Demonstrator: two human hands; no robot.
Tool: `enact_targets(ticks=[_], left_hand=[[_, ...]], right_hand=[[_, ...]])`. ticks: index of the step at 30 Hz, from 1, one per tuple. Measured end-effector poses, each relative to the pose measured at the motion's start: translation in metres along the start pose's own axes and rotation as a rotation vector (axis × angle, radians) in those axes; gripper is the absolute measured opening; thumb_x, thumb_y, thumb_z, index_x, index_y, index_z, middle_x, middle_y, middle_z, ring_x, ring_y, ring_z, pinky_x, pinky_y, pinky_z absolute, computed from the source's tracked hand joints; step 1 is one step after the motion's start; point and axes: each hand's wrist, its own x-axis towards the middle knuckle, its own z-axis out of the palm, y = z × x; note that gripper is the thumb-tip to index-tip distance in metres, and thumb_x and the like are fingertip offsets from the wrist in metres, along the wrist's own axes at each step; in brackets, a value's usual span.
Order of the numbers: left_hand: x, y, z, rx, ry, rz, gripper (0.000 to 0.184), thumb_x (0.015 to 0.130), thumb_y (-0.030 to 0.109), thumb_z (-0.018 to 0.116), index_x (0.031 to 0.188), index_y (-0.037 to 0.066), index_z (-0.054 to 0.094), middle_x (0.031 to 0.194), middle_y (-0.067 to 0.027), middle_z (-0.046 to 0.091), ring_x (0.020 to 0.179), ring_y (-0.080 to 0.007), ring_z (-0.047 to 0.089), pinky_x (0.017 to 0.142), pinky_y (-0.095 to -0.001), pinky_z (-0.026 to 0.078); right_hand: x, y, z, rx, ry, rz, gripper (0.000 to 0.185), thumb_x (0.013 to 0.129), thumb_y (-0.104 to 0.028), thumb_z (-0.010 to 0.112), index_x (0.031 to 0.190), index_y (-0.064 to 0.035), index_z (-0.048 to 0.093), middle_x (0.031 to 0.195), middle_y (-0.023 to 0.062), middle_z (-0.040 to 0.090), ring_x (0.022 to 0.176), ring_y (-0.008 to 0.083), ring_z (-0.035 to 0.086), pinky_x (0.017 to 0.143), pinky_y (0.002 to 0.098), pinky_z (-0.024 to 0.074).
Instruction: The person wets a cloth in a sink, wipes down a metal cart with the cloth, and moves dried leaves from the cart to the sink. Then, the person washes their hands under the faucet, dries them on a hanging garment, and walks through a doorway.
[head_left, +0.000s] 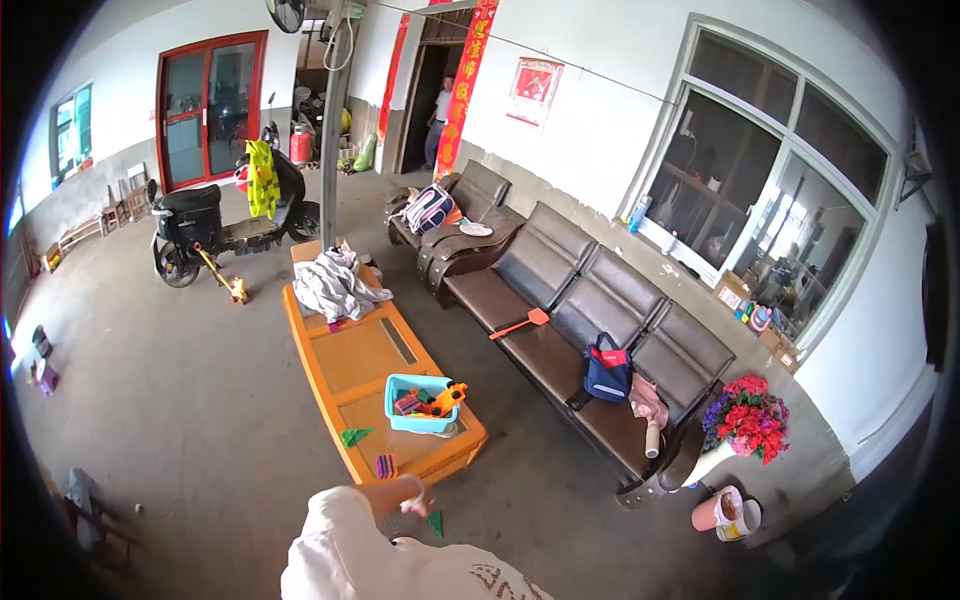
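My left hand (416, 497) reaches out from a white sleeve, just past the near end of the orange wooden table (318, 345). The hand is small and partly blurred, with its fingers bent down. At the fingertips is a green triangular piece (435, 523), which they appear to grip. Nearby on the tabletop lie a stack of purple and orange pieces (386, 466) and another green piece (355, 437). A light blue basin (420, 425) on the table holds an orange toy (443, 402) and several coloured pieces. My right hand is out of view.
A grey garment (338, 285) lies on the table's far end, near a metal post (332, 150). To the right runs a brown bench (550, 350) with an orange fly swatter (520, 323) and a blue bag (607, 370). An electric scooter (190, 225) stands at back left.
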Motion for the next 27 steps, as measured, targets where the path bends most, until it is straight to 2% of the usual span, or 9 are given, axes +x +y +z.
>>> enact_targets(ticks=[5,6,10,13,17,19,21,23,27], left_hand=[[-0.161,0.070,-0.295,-0.061,1.215,0.040,0.049,0.083,0.025,0.057,0.129,0.010,0.049,0.119,-0.0217,0.061,0.110,-0.0342,0.060,0.085,-0.0478,0.052],[-0.110,0.032,-0.385,0.006,1.544,0.226,0.062,0.082,0.026,0.058,0.140,0.012,0.040,0.121,-0.0231,0.060,0.110,-0.0364,0.060,0.089,-0.0476,0.050],[-0.326,0.142,-0.455,-0.165,1.687,0.042,0.072,0.082,0.024,0.060,0.146,0.008,0.031,0.117,-0.0262,0.061,0.107,-0.0409,0.061,0.092,-0.0474,0.049],[-0.351,0.174,-0.467,-0.237,1.654,0.155,0.072,0.083,0.027,0.059,0.146,0.008,0.031,0.117,-0.0259,0.061,0.107,-0.0393,0.061,0.092,-0.0467,0.049],[-0.194,0.149,-0.408,0.122,1.552,0.202,0.043,0.082,0.023,0.059,0.121,0.006,0.059,0.111,-0.0172,0.066,0.108,-0.0345,0.062,0.089,-0.0454,0.050],[-0.089,0.113,-0.339,1.456,1.044,0.103,0.026,0.084,0.022,0.057,0.099,0.008,0.071,0.109,-0.0134,0.067,0.105,-0.0301,0.064,0.084,-0.0447,0.052],[-0.040,0.082,-0.242,0.356,0.913,0.148,0.026,0.082,0.020,0.057,0.095,0.005,0.073,0.098,-0.0151,0.070,0.097,-0.0316,0.067,0.077,-0.0439,0.055],[-0.060,0.068,-0.173,0.350,0.402,0.055,0.025,0.080,0.020,0.061,0.094,0.004,0.073,0.102,-0.0149,0.070,0.094,-0.0312,0.067,0.076,-0.0442,0.055],[0.032,-0.013,-0.059,0.355,0.211,-0.002,0.040,0.084,0.031,0.055,0.113,0.006,0.064,0.108,-0.0175,0.067,0.102,-0.0353,0.063,0.086,-0.0488,0.050]], right_hand=[[0.015,-0.023,0.028,-0.062,-0.084,-0.017,0.034,0.096,-0.030,0.041,0.125,-0.0139,0.042,0.136,0.0146,0.034,0.125,0.0308,0.031,0.104,0.0474,0.0241],[0.017,-0.026,0.034,-0.074,-0.098,-0.021,0.033,0.095,-0.030,0.041,0.124,-0.0139,0.042,0.136,0.0144,0.034,0.124,0.0307,0.031,0.103,0.0472,0.0242],[0.026,-0.035,0.051,-0.104,-0.137,-0.021,0.031,0.095,-0.029,0.042,0.122,-0.0138,0.043,0.132,0.0139,0.035,0.121,0.0300,0.032,0.100,0.0465,0.0249],[0.027,-0.036,0.057,-0.118,-0.144,-0.009,0.029,0.095,-0.029,0.042,0.120,-0.0137,0.043,0.130,0.0136,0.036,0.119,0.0295,0.033,0.099,0.0460,0.0255],[0.029,-0.033,0.058,-0.125,-0.145,0.009,0.027,0.094,-0.028,0.043,0.117,-0.0136,0.044,0.127,0.0131,0.037,0.116,0.0288,0.034,0.096,0.0453,0.0262],[0.031,-0.034,0.057,-0.128,-0.143,0.017,0.026,0.094,-0.027,0.043,0.116,-0.0135,0.044,0.125,0.0128,0.038,0.114,0.0285,0.034,0.095,0.0449,0.0265],[0.034,-0.035,0.055,-0.129,-0.139,0.024,0.025,0.094,-0.027,0.043,0.115,-0.0135,0.044,0.124,0.0125,0.038,0.113,0.0281,0.035,0.093,0.0446,0.0269],[0.038,-0.036,0.055,-0.134,-0.139,0.034,0.024,0.093,-0.027,0.043,0.113,-0.0134,0.045,0.122,0.0123,0.039,0.111,0.0278,0.035,0.092,0.0442,0.0272],[0.046,-0.038,0.052,-0.140,-0.138,0.050,0.022,0.093,-0.026,0.044,0.111,-0.0133,0.045,0.119,0.0118,0.040,0.108,0.0271,0.036,0.090,0.0435,0.0279]])
